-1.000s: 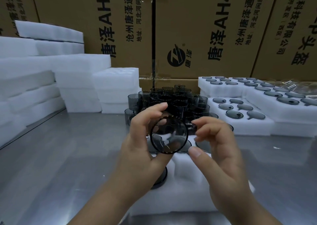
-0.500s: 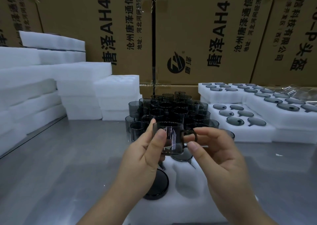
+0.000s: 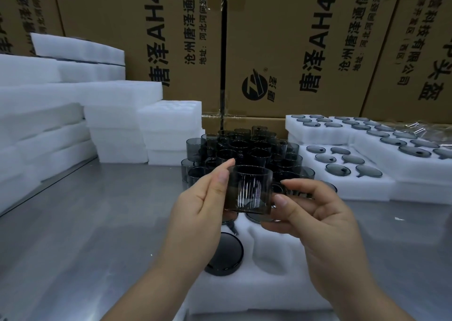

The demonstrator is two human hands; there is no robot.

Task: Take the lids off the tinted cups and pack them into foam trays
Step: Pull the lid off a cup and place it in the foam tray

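Two hands meet at the centre of the frame: an upright tinted cup is pinched between the left hand and the right hand, above a foam tray where a dark lid is seated.

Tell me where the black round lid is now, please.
In the head view the black lid lies low in the centre, in a pocket at the left edge of the nearest foam tray, just below the left hand.
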